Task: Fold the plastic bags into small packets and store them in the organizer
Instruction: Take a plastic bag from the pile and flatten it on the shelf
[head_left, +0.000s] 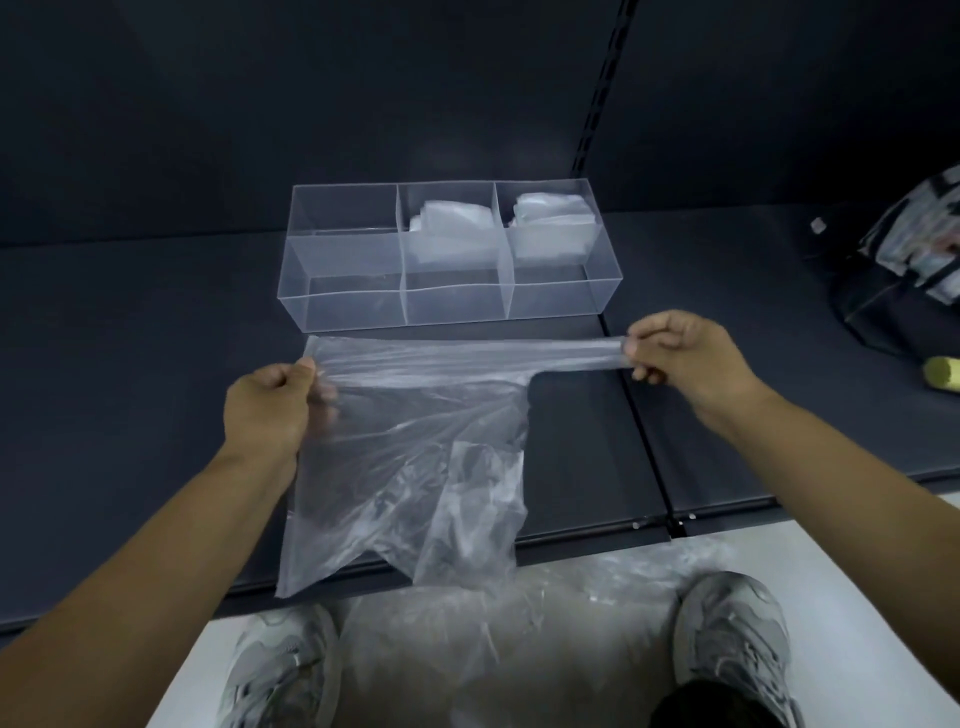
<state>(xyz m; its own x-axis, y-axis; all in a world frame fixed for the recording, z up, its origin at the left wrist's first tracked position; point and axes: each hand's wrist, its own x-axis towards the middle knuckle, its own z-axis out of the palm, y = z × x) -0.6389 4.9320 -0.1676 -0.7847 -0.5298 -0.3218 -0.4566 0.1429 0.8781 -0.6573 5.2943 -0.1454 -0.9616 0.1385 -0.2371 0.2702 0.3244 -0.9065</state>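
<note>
a dark shelf (156, 364) runs below a dark back panel, and on it stands the clear organizer (358, 312) with three compartments. folded packets (449, 228) sit in the middle one and more folded packets (553, 223) in the right one; none shows in the left. just in front, the plastic bag (415, 415) is stretched flat between the hands: the left hand (267, 410) grips its left edge with curled fingers, and the right hand (685, 358) pinches the gathered handle end. the bag hangs over the shelf's front edge, not yet folded. loose bags (467, 623) lie on the floor between the shoes, so much folding seems to be left.
</note>
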